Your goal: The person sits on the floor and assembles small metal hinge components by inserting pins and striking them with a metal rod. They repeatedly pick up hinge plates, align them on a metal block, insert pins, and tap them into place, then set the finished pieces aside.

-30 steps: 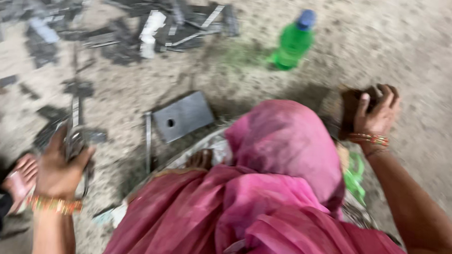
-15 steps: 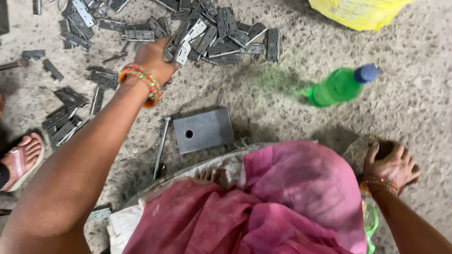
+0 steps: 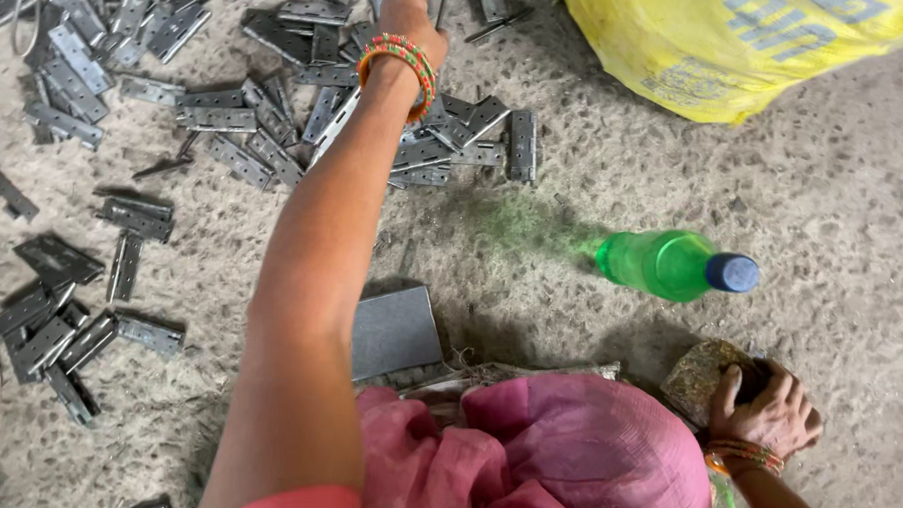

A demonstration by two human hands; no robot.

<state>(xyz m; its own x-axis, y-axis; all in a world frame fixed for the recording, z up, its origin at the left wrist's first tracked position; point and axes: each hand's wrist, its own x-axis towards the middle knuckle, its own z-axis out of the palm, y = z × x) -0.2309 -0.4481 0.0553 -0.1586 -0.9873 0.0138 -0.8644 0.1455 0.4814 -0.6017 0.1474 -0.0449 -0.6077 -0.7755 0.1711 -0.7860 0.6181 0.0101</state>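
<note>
Nearest the camera, pink cloth (image 3: pixel 554 458) covers the person's lap and knees. Just to its right, the right hand (image 3: pixel 766 410), with bangles at the wrist, rests on a rough brown block (image 3: pixel 702 373) that lies on the concrete floor (image 3: pixel 833 227); the fingers curl over the block's edge, so its grip is closed on the block. In front of the cloth, a flat grey metal plate (image 3: pixel 394 332) lies on the floor, partly hidden by the left forearm.

A little farther out, to the right, a green plastic bottle (image 3: pixel 671 264) with a blue cap lies on its side, well apart from both hands.

The left arm stretches far forward across the floor. The left hand (image 3: pixel 412 17), with orange and green bangles at the wrist, reaches into a wide scatter of grey metal hinges (image 3: pixel 226 126) spread over the upper left of the floor. The hand sits at the top edge of the view with its fingers cut off, so whether its grip is wide, narrow or holding a hinge cannot be told.

Farthest away, at the top right, a yellow sack (image 3: pixel 739 49) lies on the floor.
</note>
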